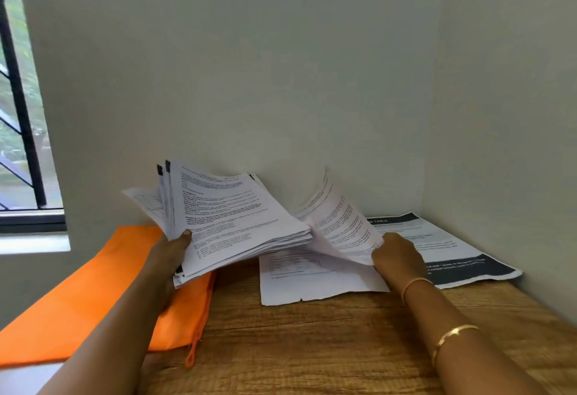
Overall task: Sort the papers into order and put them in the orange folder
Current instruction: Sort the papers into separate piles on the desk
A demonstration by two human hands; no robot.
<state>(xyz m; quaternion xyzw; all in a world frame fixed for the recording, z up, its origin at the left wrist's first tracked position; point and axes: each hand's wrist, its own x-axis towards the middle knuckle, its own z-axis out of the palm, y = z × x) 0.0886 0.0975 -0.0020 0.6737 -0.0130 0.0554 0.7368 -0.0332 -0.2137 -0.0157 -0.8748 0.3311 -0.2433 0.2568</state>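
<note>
A: What are you holding?
B: Your left hand grips the thick stack of white printed papers — thumb on top, fingers hidden beneath. Your right hand pinches one curled white sheet.
A: The flat orange fabric folder?
B: At the wooden bench's left edge — below your stack.

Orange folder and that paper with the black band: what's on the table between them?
In the head view, a white sheet lies flat there, with a narrow strip of bare wooden table between it and the folder.
</note>
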